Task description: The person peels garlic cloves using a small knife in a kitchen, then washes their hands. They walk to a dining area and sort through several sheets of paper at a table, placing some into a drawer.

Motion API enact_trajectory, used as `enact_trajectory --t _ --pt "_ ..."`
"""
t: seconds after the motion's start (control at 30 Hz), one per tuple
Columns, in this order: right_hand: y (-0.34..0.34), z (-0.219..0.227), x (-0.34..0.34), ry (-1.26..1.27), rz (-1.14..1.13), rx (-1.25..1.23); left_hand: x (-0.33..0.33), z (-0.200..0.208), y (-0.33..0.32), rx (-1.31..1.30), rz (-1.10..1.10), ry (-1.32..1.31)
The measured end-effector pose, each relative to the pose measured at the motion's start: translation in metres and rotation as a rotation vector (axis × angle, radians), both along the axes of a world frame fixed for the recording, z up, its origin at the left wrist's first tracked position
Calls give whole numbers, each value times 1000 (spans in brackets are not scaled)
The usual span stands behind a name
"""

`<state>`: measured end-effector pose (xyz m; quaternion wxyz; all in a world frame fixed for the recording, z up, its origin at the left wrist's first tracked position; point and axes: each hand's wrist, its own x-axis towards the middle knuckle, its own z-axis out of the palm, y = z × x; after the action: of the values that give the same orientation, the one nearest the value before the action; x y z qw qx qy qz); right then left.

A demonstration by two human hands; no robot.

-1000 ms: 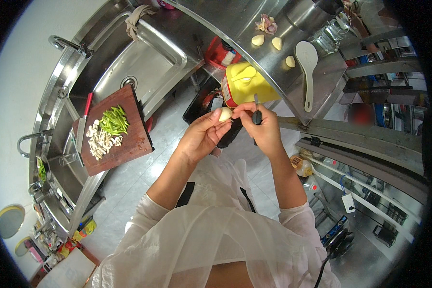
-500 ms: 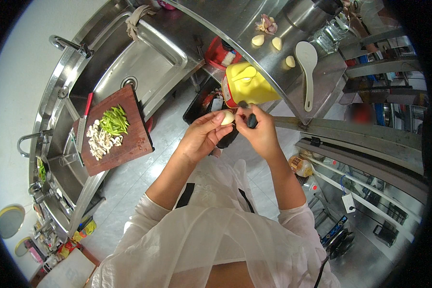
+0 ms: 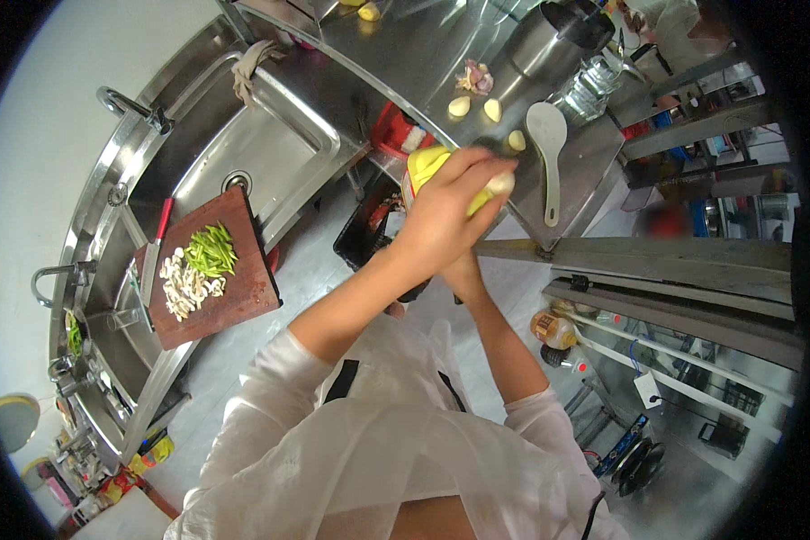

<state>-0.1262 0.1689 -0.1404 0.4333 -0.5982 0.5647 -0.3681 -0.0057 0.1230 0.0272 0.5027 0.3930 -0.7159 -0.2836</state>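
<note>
My left hand (image 3: 445, 211) reaches across to the right, over the near edge of the steel counter, its fingers closed on a peeled garlic clove (image 3: 502, 184). Beneath it is my right hand (image 3: 463, 273), mostly covered, so its fingers and whatever they hold are hidden. On the counter just beyond lie a loose clove (image 3: 517, 140), two more cloves and a partly broken garlic bulb (image 3: 475, 77). A white rice paddle (image 3: 546, 130) rests to their right. Partly behind my left hand stands a yellow plastic container (image 3: 421, 166).
At the left, a wooden cutting board (image 3: 234, 301) bridges the steel sink (image 3: 288, 135), carrying sliced green peppers (image 3: 211, 250), chopped white mushrooms (image 3: 182, 286) and a red-handled knife (image 3: 164, 219). A steel pot (image 3: 549, 45) and a glass jar (image 3: 592, 88) stand on the counter.
My left hand has moved up and right toward the counter with the clove, now covering my right hand. The black-handled tool seen in my right hand earlier is now mostly hidden.
</note>
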Motion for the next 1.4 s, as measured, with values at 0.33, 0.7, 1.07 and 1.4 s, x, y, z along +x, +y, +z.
enact_trajectory --t 0.33,0.7,1.07,1.4 --pt "7 7 -4 132 40 113 -34 -41 -65 -200 301 -265" --pt "-28 -44 10 244 210 97 100 -63 23 -107 496 -337" --pt "-40 4 17 665 363 199 209 -108 34 215 395 -255" --pt "-37 173 23 781 -612 -241 212 -107 9 215 102 -172"
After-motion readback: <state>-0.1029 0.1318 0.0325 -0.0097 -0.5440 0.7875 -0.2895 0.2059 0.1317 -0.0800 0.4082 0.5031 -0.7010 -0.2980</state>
